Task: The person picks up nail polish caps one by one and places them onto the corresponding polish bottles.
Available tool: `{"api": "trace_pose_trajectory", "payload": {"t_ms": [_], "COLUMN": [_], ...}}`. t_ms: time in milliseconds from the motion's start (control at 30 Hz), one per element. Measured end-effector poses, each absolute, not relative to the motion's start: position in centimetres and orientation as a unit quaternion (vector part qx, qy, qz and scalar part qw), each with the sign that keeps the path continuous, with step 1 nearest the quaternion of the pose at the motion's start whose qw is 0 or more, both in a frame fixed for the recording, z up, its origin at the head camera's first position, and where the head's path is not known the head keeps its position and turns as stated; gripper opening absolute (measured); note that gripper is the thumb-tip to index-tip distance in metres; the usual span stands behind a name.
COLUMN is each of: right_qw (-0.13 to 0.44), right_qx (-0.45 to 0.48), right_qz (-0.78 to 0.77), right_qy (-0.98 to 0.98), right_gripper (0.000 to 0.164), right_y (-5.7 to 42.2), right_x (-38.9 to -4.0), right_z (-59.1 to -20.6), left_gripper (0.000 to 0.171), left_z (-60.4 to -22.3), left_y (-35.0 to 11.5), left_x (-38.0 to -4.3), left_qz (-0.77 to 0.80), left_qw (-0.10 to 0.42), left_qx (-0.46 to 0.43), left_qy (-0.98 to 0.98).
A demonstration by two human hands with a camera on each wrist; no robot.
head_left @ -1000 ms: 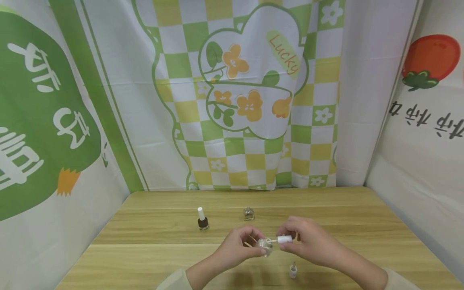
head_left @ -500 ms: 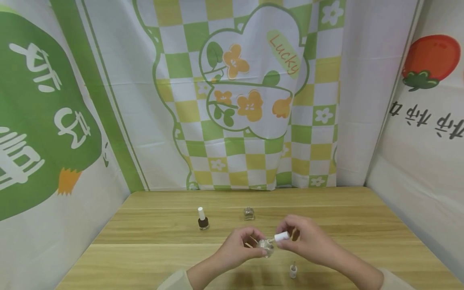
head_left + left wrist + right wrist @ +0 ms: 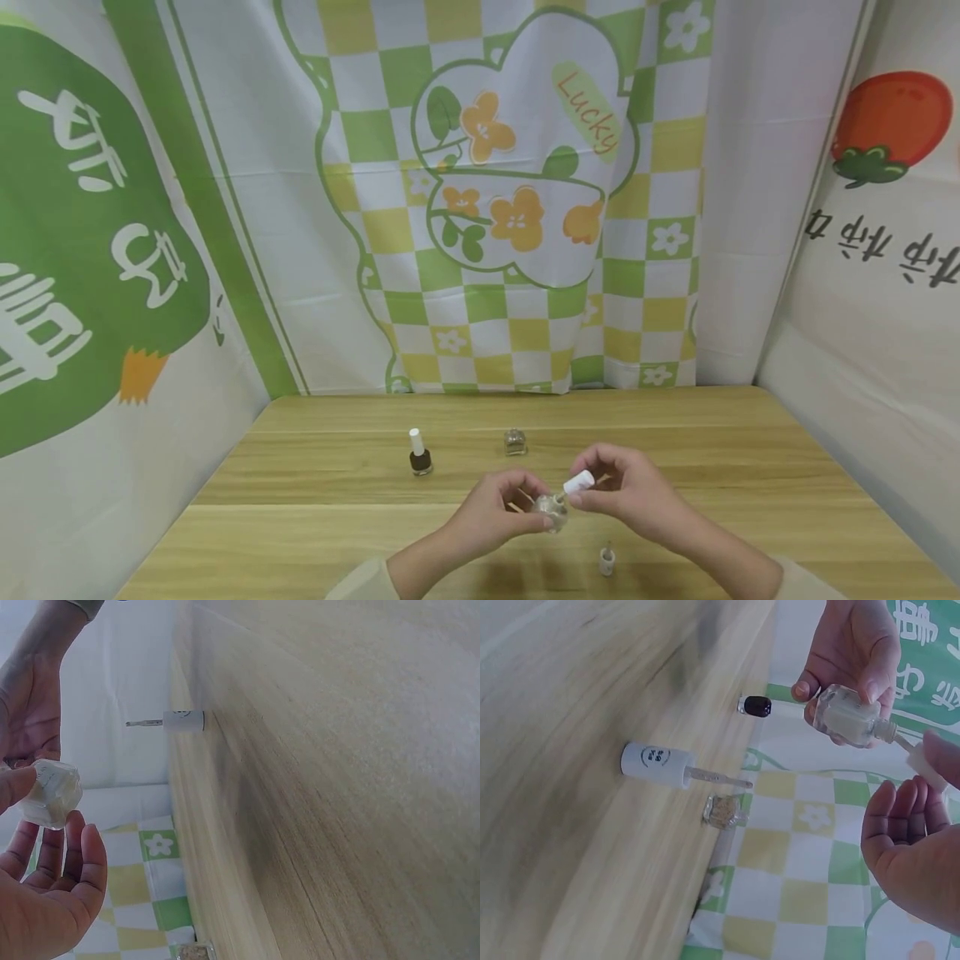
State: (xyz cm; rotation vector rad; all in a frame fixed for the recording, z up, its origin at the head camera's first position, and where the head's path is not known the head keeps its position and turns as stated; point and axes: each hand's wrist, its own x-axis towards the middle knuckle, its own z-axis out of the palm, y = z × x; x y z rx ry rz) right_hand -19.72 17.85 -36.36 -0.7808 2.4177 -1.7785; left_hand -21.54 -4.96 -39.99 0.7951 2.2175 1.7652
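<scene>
My left hand grips a clear glass nail polish bottle with pale contents, tilted above the table. Between thumb and fingers, my right hand pinches a white brush cap angled over the bottle's neck. In the right wrist view the brush stem runs into or right at the neck; how deep the bristles reach is hidden. Below the hands, a second white brush cap stands on the table with its brush pointing up.
On the wooden table, a dark nail polish bottle with a white cap stands at the back left. An uncapped glittery bottle stands to its right. Printed cloth hangs behind the table and at both sides.
The right hand has moved slightly left and tipped the white brush cap from nearly level to a steeper slant, closer to the bottle's neck. The left hand has barely moved.
</scene>
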Motion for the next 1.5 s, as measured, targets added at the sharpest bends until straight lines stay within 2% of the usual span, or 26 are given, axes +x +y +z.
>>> {"api": "trace_pose_trajectory", "payload": {"t_ms": [1500], "right_qw": [0.012], "right_qx": [-0.253], "right_qz": [-0.591], "right_qy": [0.766], "right_gripper": [0.027], "right_y": [16.3], "right_x": [-19.9], "right_z": [-37.9], "left_gripper": [0.021], "left_z": [-40.1], "left_y": [-4.7], "left_x": [-21.3], "left_qz": [0.619], "left_qw": [0.112], "left_qx": [0.270], "left_qy": [0.729]}}
